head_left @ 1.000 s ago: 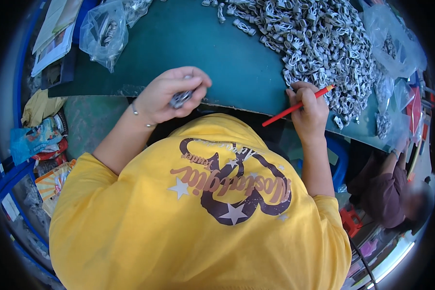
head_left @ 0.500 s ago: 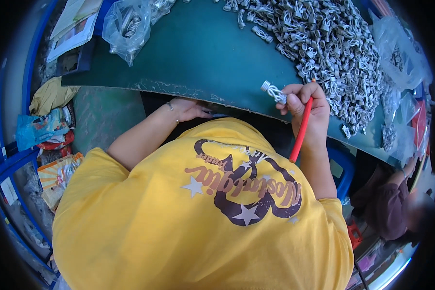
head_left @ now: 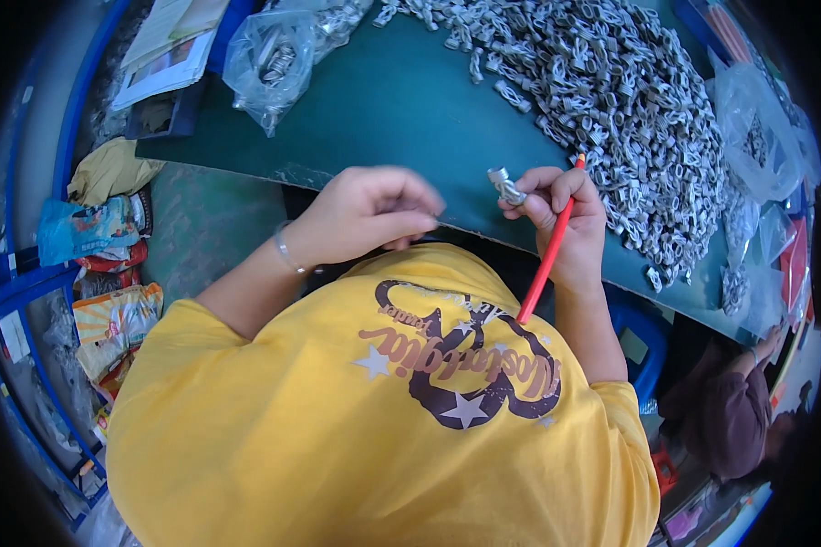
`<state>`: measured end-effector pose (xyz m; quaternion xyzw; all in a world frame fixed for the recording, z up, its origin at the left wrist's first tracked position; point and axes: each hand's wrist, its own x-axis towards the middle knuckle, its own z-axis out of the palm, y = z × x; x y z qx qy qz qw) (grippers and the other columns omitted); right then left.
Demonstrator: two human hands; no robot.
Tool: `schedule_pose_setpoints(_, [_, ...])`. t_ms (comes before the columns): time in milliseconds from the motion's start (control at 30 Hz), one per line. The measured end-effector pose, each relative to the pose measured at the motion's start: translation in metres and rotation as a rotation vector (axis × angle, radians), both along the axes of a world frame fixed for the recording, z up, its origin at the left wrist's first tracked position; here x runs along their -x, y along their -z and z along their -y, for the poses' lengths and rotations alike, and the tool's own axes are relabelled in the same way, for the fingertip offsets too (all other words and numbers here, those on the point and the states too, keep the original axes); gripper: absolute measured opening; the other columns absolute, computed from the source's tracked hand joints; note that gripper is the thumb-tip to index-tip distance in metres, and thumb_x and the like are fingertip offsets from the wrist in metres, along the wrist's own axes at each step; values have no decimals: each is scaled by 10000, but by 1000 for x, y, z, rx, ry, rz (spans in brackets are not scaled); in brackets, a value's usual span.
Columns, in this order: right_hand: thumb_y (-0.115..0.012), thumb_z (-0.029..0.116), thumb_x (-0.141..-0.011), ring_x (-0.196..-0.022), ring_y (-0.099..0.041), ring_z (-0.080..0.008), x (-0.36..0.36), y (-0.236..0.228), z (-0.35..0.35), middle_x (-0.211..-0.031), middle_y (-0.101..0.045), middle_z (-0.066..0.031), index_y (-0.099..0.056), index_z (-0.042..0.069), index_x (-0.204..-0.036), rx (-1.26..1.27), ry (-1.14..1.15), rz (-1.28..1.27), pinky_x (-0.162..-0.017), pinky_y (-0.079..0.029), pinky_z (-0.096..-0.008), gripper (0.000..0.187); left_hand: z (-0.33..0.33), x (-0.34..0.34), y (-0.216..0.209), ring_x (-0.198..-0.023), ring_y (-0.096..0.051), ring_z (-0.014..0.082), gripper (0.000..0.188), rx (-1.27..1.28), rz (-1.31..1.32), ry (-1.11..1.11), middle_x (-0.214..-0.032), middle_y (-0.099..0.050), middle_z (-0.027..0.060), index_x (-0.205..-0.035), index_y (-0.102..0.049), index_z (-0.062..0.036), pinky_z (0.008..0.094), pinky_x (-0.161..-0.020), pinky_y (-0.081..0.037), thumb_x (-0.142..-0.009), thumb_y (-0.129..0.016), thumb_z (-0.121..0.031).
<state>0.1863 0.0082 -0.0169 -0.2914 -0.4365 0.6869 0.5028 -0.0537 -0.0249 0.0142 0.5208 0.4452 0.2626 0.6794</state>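
My right hand (head_left: 566, 214) is closed at the table's front edge. Between its thumb and fingertips is a small silver-grey looped piece (head_left: 506, 188), like a short bundled cord with a shiny end. The same hand also holds a long red pencil (head_left: 547, 260), which slants between the fingers with its tip up and its lower end near my shirt. To its left, my left hand (head_left: 374, 211) is raised over the edge, its fingers curved and apart from the thumb. Motion smears those fingertips, and nothing shows between them.
A big heap of similar looped pieces (head_left: 629, 118) covers the right of the green table (head_left: 337, 128). Clear plastic bags (head_left: 269, 68) lie at the back left, near papers (head_left: 169, 55). More bags (head_left: 757, 128) sit at the far right. Another person (head_left: 725, 410) is at right.
My left hand has come up from under the table edge and moved right, over the edge. My right hand has shifted slightly left, still holding the looped piece and pencil.
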Motion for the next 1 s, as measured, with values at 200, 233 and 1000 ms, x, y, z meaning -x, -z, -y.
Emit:
schedule_pose_setpoints(200, [-647,-115,-706,-807,-615,-215,6,-7,-2,-926,-560,-181,-376,25,-741,-526,160,333,-698,-535,-271,307,-20,-42,2,-688,-623,133,247,32,317,-296,-817,-616,98,-1041,-544,53,224,-607,-522,-811,-595,-21])
schedule_pose_setpoints(233, [-647,-115,-706,-807,-615,-215,5,-8,-2,-926,-560,-181,-376,25,-741,-527,169,339,-698,-535,-271,307,-20,-45,3,-689,-626,134,241,39,307,-324,-804,-621,100,-1040,-547,52,227,-610,-527,-815,-591,-22])
schedule_pose_setpoints(1000, [-684,-7,-632,-704,-552,-316,-45,-12,-67,-763,-604,-100,-473,40,-704,-997,553,1299,-613,-428,-380,227,-28,-56,17,-510,-354,43,93,426,453,-303,-666,-401,-16,-876,-463,-83,167,-414,-261,-879,-525,-153])
